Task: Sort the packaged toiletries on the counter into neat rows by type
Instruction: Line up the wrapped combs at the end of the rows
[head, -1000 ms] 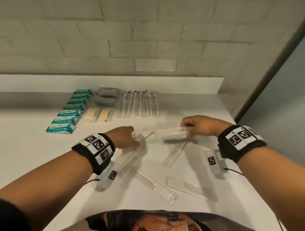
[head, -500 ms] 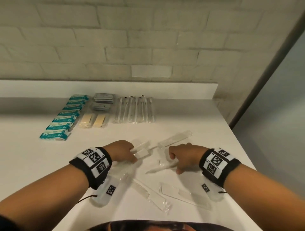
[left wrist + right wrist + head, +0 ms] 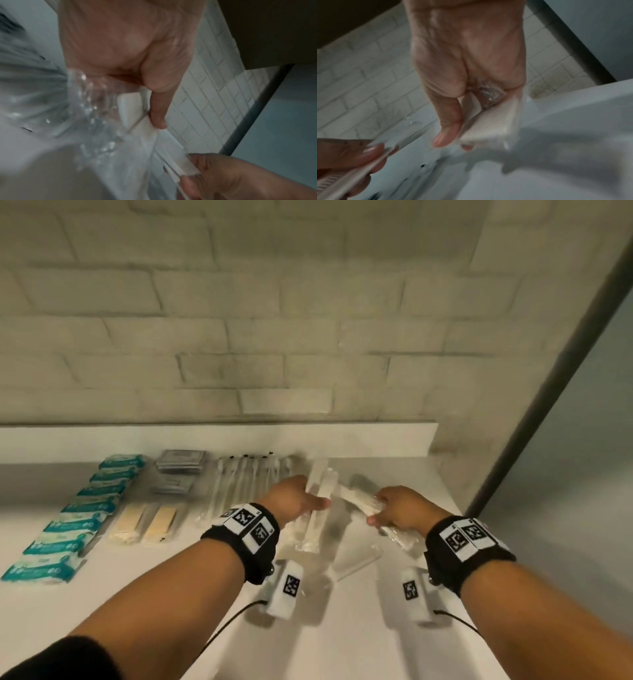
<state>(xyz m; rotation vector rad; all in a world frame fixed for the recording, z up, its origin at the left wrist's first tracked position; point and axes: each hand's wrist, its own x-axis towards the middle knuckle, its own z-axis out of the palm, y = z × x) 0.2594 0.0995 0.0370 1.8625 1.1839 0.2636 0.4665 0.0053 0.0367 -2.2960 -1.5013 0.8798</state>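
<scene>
Two hands grip wrapped combs — two beige packets behind.

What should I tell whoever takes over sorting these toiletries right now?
Left hand grips a bunch of wrapped combs; right hand grips one more wrapped comb. Both are held above the counter, just right of the toothbrush row.
Done: teal packets, grey sachets, two yellow packets and toothbrushes are lined up.
Left: lay the held combs in a row beside the toothbrushes, then add the clear-wrapped one lying loose between the wrists.
</scene>
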